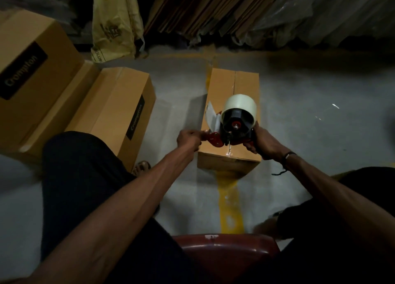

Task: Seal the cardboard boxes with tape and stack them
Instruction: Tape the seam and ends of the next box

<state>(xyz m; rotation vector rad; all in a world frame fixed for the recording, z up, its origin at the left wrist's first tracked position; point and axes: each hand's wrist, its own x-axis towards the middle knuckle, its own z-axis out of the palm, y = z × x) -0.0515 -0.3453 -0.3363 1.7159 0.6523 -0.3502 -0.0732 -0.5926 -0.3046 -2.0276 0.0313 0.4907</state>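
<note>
A long cardboard box (222,87) lies on the floor straight ahead, its top flaps closed along a centre seam. Above its near end I hold a red and black tape dispenser (232,132) with a pale roll of tape (241,105). My right hand (261,144) grips the dispenser's handle. My left hand (189,139) pinches the dispenser's front end by the red roller, where a loose strip of tape (211,115) sticks up. A bit of clear tape hangs over the box's near edge.
Two sealed cardboard boxes stand at the left: a large one (32,70) and a lower one (119,104) beside my left knee. Flattened cartons (213,8) and a plastic sack (115,23) lean at the back. A red stool edge (224,245) is under me. A yellow floor line (229,202) runs beneath the box.
</note>
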